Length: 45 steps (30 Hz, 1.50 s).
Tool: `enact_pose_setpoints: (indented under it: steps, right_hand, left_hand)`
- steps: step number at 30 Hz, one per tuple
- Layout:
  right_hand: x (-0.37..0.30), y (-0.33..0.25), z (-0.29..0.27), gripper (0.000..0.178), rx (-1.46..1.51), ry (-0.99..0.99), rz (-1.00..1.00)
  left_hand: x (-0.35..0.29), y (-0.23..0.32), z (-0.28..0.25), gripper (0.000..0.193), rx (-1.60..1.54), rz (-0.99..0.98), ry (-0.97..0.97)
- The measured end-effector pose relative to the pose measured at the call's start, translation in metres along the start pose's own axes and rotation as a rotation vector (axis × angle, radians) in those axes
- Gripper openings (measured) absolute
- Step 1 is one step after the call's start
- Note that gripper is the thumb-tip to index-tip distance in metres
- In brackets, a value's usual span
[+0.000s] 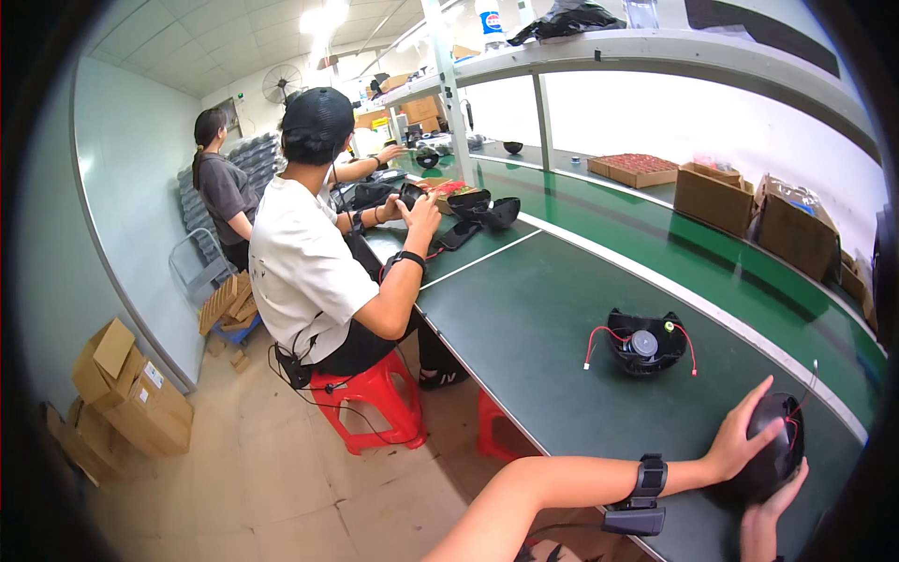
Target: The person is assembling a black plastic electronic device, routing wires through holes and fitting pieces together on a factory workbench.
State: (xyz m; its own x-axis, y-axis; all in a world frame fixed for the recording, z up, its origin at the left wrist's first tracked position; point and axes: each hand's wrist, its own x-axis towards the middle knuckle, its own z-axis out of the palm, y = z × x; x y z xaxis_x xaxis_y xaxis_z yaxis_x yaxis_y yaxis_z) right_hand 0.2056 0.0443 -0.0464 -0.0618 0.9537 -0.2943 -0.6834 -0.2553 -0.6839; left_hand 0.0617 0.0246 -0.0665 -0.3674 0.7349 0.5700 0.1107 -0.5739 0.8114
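Your left grip pressed against one side of a rounded black shell with thin red wires, while your right grip cupped its lower right side, so you held it between both at the near right part of the dark green counter. Beyond it, to the left, a second black shell lay open, showing a round grey speaker.

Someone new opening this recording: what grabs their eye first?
Probably the bright red stool left of centre, under a white-shirted co-worker. Next, the open black shell with red wires on the green bench, right of centre. Then the rounded black part between left hand and right hand, lower right.
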Motion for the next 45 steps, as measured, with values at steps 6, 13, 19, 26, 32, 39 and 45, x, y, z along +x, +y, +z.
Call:
enact_pose_setpoints:
  steps: [6, 13, 19, 26, 32, 39, 45]
  right_hand:
    - [-0.005, 0.003, 0.001, 0.06, -0.154, -0.129, 0.032]
    - [0.053, 0.005, 0.029, 0.061, -0.229, -0.424, -0.233]
    - [0.065, 0.018, 0.046, 0.063, -0.193, -0.743, -0.128]
    - [0.093, 0.02, 0.049, 0.056, -0.29, -0.847, -0.268]
    - [0.106, 0.019, 0.047, 0.053, -0.307, -0.945, -0.296]
    - [0.098, 0.031, 0.087, 0.051, -0.677, -0.752, -0.577]
    - [0.097, 0.021, 0.084, 0.051, -0.66, -0.794, -0.552]
  left_hand:
    - [0.022, -0.008, -0.02, 0.047, -0.202, -0.139, 0.009]
    - [0.036, -0.027, -0.03, 0.046, -0.506, -0.355, 0.156]
    - [0.042, -0.03, -0.042, 0.046, -0.344, -0.218, 0.2]
    - [0.046, -0.027, -0.046, 0.038, -0.207, -0.168, 0.257]
    - [0.044, -0.026, -0.044, 0.038, -0.125, -0.15, 0.276]
    - [0.049, -0.009, -0.071, 0.043, 0.286, -0.007, 0.3]
    - [0.056, -0.009, -0.061, 0.05, -0.282, -0.225, 0.313]
